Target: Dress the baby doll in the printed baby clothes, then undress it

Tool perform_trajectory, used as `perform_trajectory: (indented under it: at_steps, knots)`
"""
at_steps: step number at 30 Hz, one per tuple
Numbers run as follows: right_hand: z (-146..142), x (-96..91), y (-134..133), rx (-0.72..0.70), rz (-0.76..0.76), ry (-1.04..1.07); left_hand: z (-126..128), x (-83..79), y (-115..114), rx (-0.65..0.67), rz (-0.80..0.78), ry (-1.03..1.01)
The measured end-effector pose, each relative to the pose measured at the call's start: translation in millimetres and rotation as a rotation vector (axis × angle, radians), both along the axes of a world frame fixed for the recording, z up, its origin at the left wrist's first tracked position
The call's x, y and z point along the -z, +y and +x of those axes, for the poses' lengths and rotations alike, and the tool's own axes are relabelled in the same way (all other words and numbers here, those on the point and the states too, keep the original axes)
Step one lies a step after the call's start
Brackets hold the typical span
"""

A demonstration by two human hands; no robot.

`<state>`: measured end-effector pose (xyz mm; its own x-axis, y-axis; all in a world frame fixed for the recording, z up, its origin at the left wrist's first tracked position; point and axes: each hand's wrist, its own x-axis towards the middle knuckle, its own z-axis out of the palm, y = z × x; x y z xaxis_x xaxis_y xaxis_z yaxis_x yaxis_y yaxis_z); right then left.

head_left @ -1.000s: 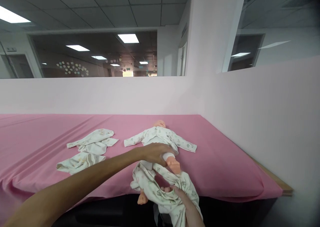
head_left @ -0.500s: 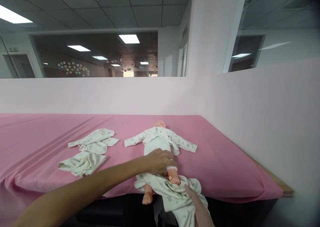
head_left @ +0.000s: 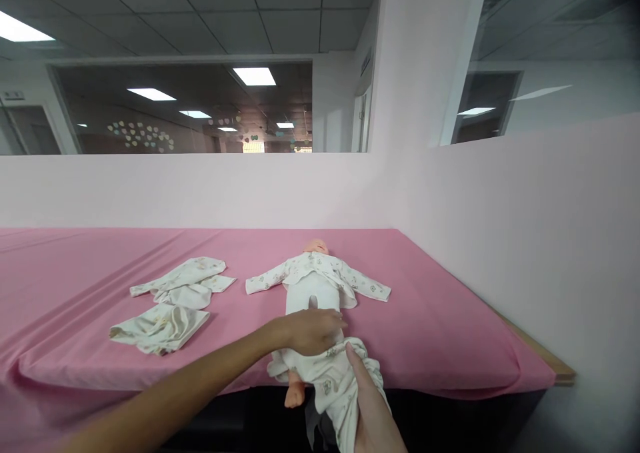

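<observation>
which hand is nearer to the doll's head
Left. The left hand is some way below the doll's head in the picture; the right hand is farther below it, gripping the patterned cloth.

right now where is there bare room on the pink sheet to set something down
Bare pink sheet runs right of the doll toward the wall, and left of the loose garments; a narrower strip separates those from the doll. Crowded: around the doll's foot at the front, with the left hand, right hand and bunched garment.
</observation>
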<state>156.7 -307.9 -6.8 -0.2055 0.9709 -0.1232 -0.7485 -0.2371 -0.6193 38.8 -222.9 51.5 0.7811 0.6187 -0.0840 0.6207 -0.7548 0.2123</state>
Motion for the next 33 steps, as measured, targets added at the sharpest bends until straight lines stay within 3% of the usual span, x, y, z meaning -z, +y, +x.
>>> perform_trajectory:
  at_steps: [2,4,7,9,12,15,20,25,28,31,33]
  knots:
    - [2,0.0,-1,-0.090,-0.037,0.031,-2,-6.6,-24,-0.155,-0.064,-0.139]
    - [6,1.5,-2,-0.051,-0.072,0.051,0,-3.4,-53,-0.233,-0.067,-0.178]
    - [9,5.0,-2,0.067,-0.100,0.044,7,17.8,-87,-0.259,0.022,-0.150]
    - [10,6.7,-1,0.040,-0.114,0.027,13,35.6,-95,-0.324,0.068,-0.109]
    - [9,6.9,0,-0.075,-0.146,0.002,23,53.7,-91,-0.426,0.084,-0.040]
    - [9,5.6,0,-0.132,-0.168,0.019,29,55.3,-86,-0.491,0.111,0.029]
    - [8,3.9,1,-0.141,-0.202,0.125,27,47.9,-81,-0.349,0.167,0.125]
    - [5,6.4,6,-0.130,-0.175,0.152,11,52.2,-65,-0.428,0.143,-0.213]
    - [6,12.2,10,-0.090,-0.158,0.163,3,53.8,-57,-0.334,0.047,-0.386]
    - [10,27.1,12,-0.020,-0.121,0.110,-1,54.0,-53,-0.312,0.034,-0.437]
    - [15,41.8,10,-0.016,-0.010,-0.010,-3,52.9,-50,-0.342,0.042,-0.477]
